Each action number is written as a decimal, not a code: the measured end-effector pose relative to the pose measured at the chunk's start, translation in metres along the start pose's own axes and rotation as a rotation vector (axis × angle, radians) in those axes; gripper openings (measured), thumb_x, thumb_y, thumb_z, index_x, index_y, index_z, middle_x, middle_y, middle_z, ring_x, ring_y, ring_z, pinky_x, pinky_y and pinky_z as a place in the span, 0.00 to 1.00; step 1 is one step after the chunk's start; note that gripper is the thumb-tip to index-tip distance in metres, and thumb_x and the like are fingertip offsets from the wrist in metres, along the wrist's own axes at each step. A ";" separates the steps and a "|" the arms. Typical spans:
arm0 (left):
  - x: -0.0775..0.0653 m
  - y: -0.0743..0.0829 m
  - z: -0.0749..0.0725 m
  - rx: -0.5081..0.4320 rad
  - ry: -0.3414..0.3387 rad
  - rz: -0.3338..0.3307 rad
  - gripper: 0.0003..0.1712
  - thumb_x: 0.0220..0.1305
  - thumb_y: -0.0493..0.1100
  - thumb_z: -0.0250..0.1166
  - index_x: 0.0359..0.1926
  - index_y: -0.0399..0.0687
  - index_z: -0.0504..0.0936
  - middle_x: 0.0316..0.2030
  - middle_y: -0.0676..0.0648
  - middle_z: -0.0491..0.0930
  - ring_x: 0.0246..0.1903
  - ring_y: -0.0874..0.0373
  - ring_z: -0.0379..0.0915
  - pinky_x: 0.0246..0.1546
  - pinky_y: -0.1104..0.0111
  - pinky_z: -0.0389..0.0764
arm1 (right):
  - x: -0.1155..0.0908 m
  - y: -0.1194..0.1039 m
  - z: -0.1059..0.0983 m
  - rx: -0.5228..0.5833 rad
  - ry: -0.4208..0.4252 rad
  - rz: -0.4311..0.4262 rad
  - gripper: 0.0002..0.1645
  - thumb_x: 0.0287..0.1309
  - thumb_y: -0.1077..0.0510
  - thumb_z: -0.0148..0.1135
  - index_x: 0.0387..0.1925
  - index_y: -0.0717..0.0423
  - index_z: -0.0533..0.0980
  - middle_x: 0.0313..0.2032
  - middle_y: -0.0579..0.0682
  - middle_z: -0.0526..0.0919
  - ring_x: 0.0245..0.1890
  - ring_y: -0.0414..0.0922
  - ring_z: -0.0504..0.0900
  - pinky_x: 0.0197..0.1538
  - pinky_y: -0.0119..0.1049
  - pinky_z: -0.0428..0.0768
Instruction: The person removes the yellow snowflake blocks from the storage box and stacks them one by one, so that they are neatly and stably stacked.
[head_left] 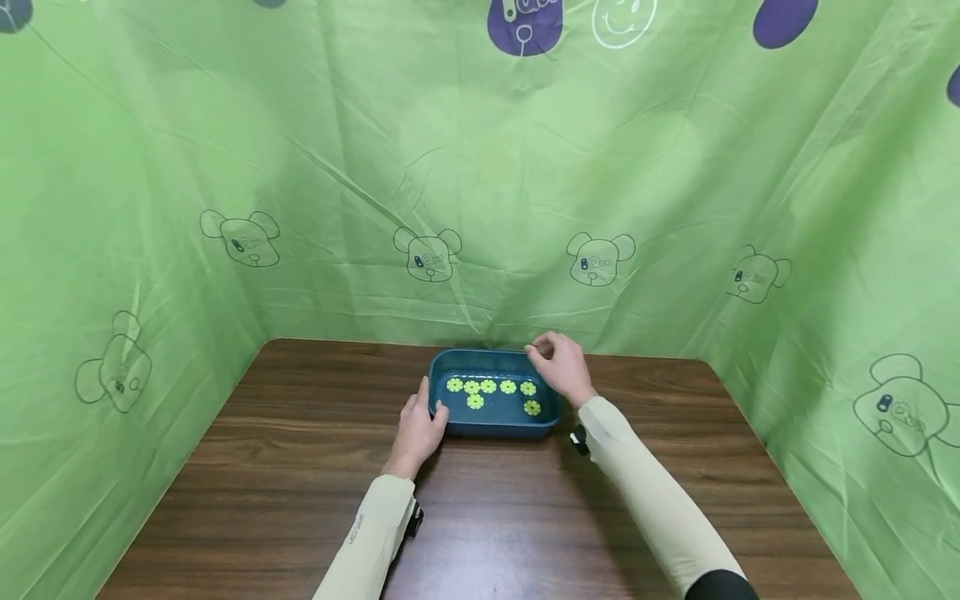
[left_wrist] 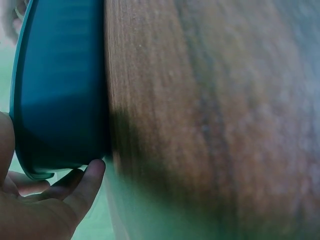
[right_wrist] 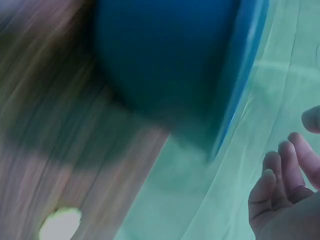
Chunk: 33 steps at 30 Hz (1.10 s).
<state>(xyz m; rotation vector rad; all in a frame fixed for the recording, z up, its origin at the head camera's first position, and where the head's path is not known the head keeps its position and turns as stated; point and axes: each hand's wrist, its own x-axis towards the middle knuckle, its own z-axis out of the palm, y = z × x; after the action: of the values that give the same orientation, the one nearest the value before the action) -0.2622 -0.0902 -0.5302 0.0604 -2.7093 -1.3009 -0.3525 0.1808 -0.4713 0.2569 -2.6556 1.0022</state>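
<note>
A dark blue rectangular plastic basin (head_left: 495, 430) sits on the table near its far edge. Several yellow-green flower-shaped pieces (head_left: 488, 386) lie on its floor, most along the back. My left hand (head_left: 420, 429) grips the basin's left end; in the left wrist view its fingers (left_wrist: 87, 185) are under the rim and against the outer wall. Over the right end hovers my right hand (head_left: 561, 367), fingers loosely bent. The right wrist view has the thumb apart from the fingers (right_wrist: 290, 165), with nothing seen between them.
Dark wood-grain table (head_left: 300, 450) all around the basin. A green curtain (head_left: 495, 167) with bear drawings closes off the back and both sides, right behind the basin. A blurred pale yellow-green piece (right_wrist: 60, 225) shows against the table in the right wrist view.
</note>
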 end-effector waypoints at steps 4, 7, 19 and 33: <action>-0.002 0.002 -0.001 -0.001 -0.008 0.000 0.40 0.73 0.48 0.53 0.80 0.41 0.52 0.68 0.30 0.69 0.66 0.36 0.69 0.65 0.45 0.72 | -0.001 -0.018 0.018 0.035 -0.080 -0.010 0.14 0.65 0.47 0.66 0.41 0.54 0.83 0.34 0.50 0.84 0.35 0.46 0.80 0.42 0.43 0.79; -0.003 0.003 0.000 -0.007 -0.013 -0.008 0.41 0.73 0.48 0.53 0.80 0.42 0.52 0.68 0.31 0.68 0.67 0.36 0.68 0.65 0.45 0.71 | -0.005 -0.027 0.031 0.060 -0.145 0.011 0.14 0.64 0.48 0.67 0.41 0.54 0.82 0.32 0.49 0.83 0.32 0.44 0.79 0.40 0.41 0.79; -0.002 0.001 0.001 0.010 -0.013 -0.023 0.41 0.73 0.50 0.52 0.80 0.42 0.51 0.69 0.30 0.67 0.67 0.36 0.68 0.66 0.45 0.71 | -0.022 -0.044 0.078 -0.006 -0.364 0.104 0.09 0.57 0.53 0.73 0.30 0.53 0.82 0.30 0.46 0.84 0.27 0.42 0.77 0.35 0.36 0.76; -0.002 -0.001 0.002 0.001 -0.010 -0.027 0.41 0.73 0.51 0.52 0.81 0.43 0.50 0.70 0.31 0.67 0.67 0.37 0.68 0.66 0.45 0.71 | -0.024 -0.048 0.091 -0.080 -0.449 0.141 0.33 0.53 0.54 0.76 0.09 0.48 0.60 0.11 0.40 0.54 0.15 0.40 0.54 0.24 0.34 0.61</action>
<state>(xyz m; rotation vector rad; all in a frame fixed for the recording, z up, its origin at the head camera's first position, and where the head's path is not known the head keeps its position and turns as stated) -0.2602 -0.0889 -0.5322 0.0910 -2.7270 -1.3109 -0.3362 0.0860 -0.5153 0.3129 -3.1505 0.9699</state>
